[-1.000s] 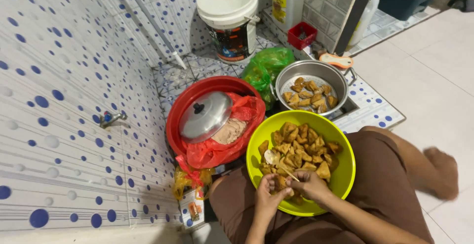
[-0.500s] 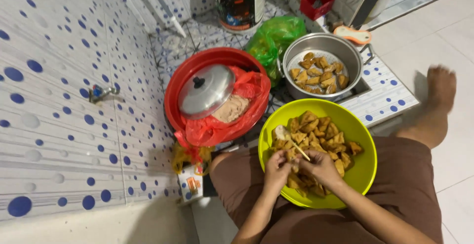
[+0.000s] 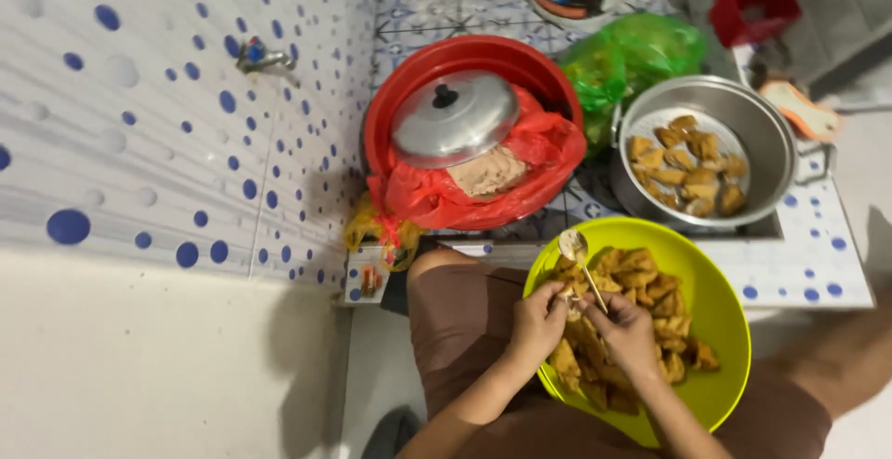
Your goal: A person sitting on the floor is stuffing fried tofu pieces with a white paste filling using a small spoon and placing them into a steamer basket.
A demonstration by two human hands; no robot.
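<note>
Blue-dotted white wall tiles beside patterned floor tiles.

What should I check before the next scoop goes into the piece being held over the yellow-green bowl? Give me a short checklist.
1. Spoon held in the right hand: ok.
2. Filling on the spoon's bowl: ok, a pale lump shows.
3. Fried piece gripped by the left hand: ok, over the yellow-green bowl.
4. Piece slit open: cannot tell, fingers hide it.
5. Filling supply in the red bag: ok, partly under the metal lid.
6. Room in the metal pot: ok, partly filled.
</note>
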